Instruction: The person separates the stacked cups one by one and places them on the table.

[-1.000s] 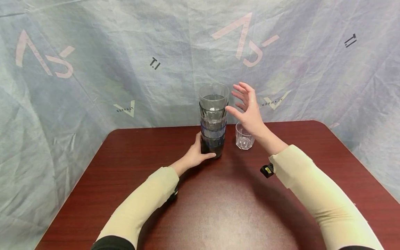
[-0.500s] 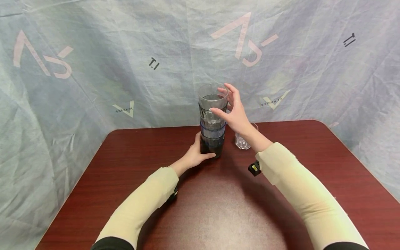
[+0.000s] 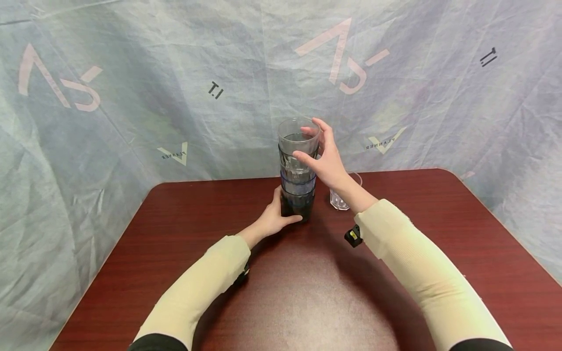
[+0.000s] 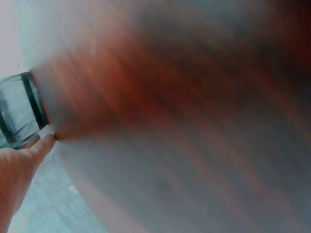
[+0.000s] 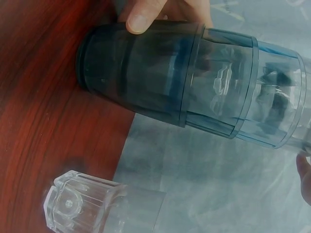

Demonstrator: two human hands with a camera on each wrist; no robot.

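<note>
A tall stack of nested drinking glasses (image 3: 297, 187) stands upright toward the far edge of the table. At its foot is a dark smoky glass (image 5: 141, 73); bluish and clear ones sit above it. My left hand (image 3: 271, 219) holds that dark glass low down, thumb across its near side. Higher up, my right hand (image 3: 328, 163) grips the stack around the clear top glass (image 3: 290, 131), thumb in front and fingers behind. A short clear tumbler (image 5: 77, 204) stands on the table just right of the stack, partly hidden by my right wrist in the head view.
The reddish-brown table (image 3: 281, 278) has a rounded far right corner. A grey-blue printed cloth (image 3: 237, 131) hangs directly behind its far edge and along the sides. A small black device (image 3: 353, 236) is strapped under my right sleeve.
My right hand has moved left from beside the stack and closed around its upper part. The left hand keeps holding the base, and the stack stays in place.
</note>
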